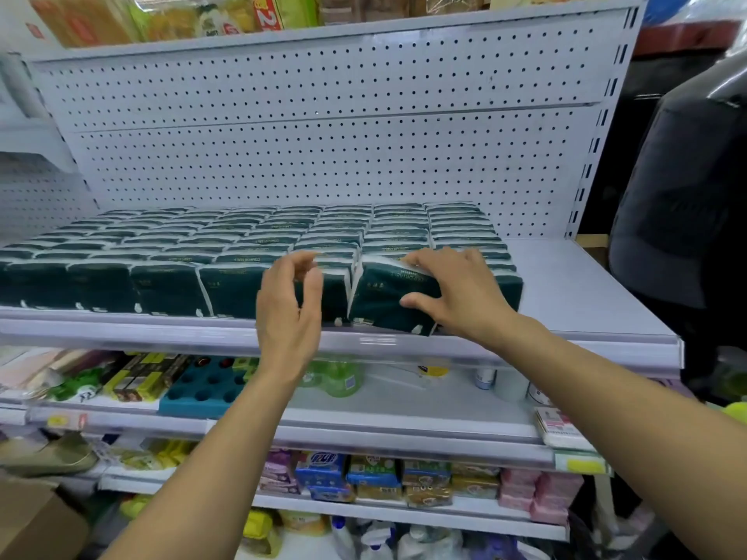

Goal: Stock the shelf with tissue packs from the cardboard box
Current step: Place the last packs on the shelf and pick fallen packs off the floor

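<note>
A dark green tissue pack (394, 295) sits tilted at the shelf's (586, 293) front edge, at 3 o'clock of the stocked rows (226, 244); the right hand (456, 293) grips it, fingers over the top, thumb on its face; the left hand (289, 305) hovers at its 9 o'clock, fingers loosely curved, holding nothing; a cardboard box (36, 523) lies at 7 o'clock.

Tissue packs (250, 240) fill the shelf's (586, 284) left and middle; cardboard box (36, 519) sits below-left.
</note>
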### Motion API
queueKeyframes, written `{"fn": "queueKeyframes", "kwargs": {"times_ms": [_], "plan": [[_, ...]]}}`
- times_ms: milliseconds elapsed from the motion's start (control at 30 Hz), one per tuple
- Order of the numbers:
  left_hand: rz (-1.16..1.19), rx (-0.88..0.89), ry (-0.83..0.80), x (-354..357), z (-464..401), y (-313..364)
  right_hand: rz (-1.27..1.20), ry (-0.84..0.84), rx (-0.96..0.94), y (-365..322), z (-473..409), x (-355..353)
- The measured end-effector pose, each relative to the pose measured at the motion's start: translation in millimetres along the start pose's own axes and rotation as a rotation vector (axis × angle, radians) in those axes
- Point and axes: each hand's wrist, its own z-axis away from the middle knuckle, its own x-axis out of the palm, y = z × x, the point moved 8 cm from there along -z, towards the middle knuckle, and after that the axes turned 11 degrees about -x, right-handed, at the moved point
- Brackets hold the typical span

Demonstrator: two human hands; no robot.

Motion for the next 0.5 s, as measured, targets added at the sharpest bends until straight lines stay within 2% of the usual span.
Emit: {"fn": "queueKeyframes", "kwargs": {"times_ms": [67,133,200,333,500], "plan": [[-0.285,0.126,-0.036,1,-12,-13,0.121,-0.015,-0.054,-6,-7,4],[-0.544,0.236,-0.170,14,-19,-29,0.254,-0.053,-0.095,-12,-12,14],[-0.690,0.319,-0.266,26,-22,-39,0.337,-0.062,-0.106,-14,-15,24],[-0.795,0.388,-0.324,39,-28,-49,0.503,0.007,-0.081,-11,-21,31],[-0.802,0.422,-0.267,44,-34,-48,0.577,-0.014,-0.066,-13,-27,40]]}}
